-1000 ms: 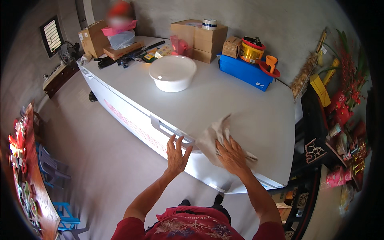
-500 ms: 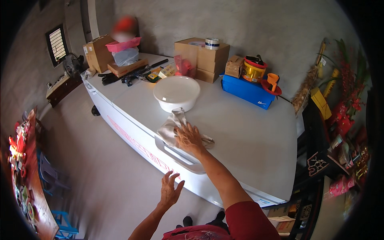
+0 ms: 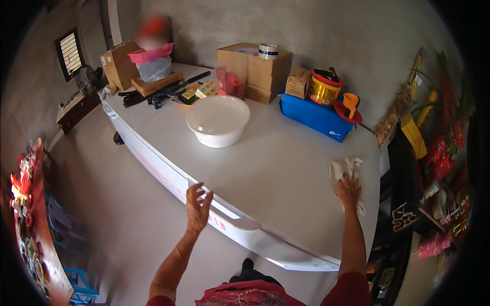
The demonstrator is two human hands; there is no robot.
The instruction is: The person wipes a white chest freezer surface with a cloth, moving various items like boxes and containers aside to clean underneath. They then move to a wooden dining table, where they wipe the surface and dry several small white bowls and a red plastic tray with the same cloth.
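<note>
A person wipes a white chest freezer (image 3: 286,168), right hand (image 3: 349,189) pressed flat on a crumpled white cloth (image 3: 343,171) near the lid's right edge — well right of the white bowl (image 3: 218,120). The left hand (image 3: 197,206) hovers open and empty, fingers spread, over the lid's front handle (image 3: 224,217). The wipe looks mid-stroke; the bare lid between cloth and bowl seems to need the next pass.
</note>
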